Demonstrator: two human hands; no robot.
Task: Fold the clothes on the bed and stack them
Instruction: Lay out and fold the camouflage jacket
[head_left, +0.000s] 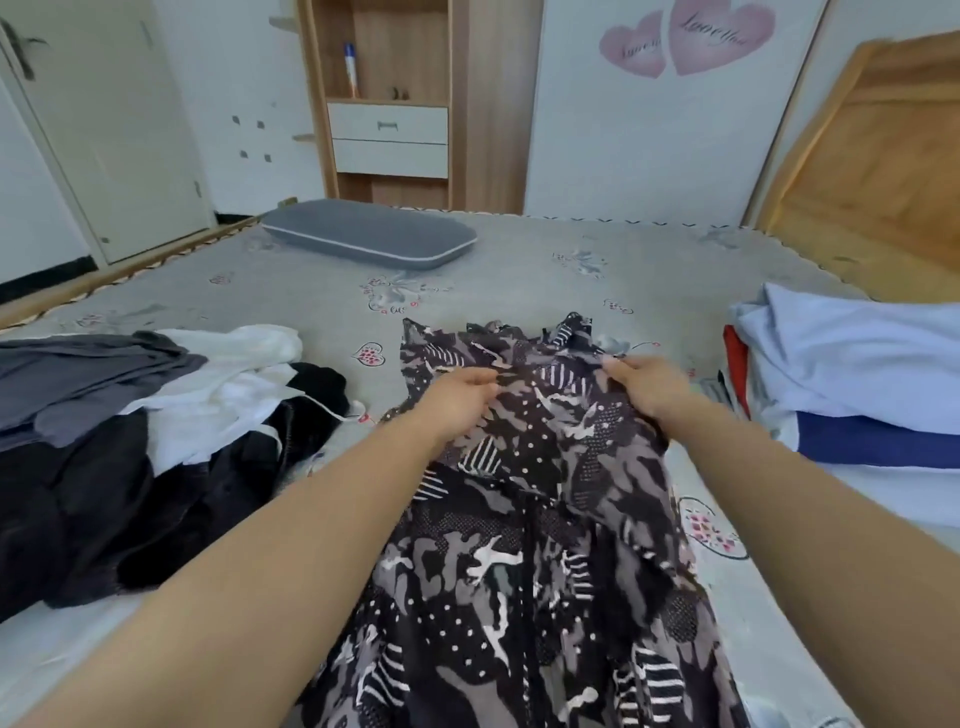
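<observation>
The patterned dress (524, 499), dark with grey, white-striped and dotted patches, lies lengthwise down the middle of the bed (519, 270), its top end pointing away from the person and its skirt running back toward the camera and out of the bottom of the view. Both hands are on its upper part: the left hand (460, 400) pinches a ridge of cloth on the left side, fingers curled into the fabric, and the right hand (644, 387) grips the cloth on the right side in the same way, so the material between them is bunched and slightly lifted while the top edge lies beyond the fingertips. This looks like the spreading stage of folding this one garment, the top being pulled square before any fold is made. The next move probably calls for flattening the gathered cloth and bringing the sides or the top over evenly, with both hands working together because the thin fabric wrinkles easily. To the left lies an unfolded heap of grey, white and black clothes (145, 426), close beside the dress. To the right, well apart, sits a stack of folded garments (852, 374) in pale blue, darker blue and red. A grey pillow (369, 239) rests at the far side.
</observation>
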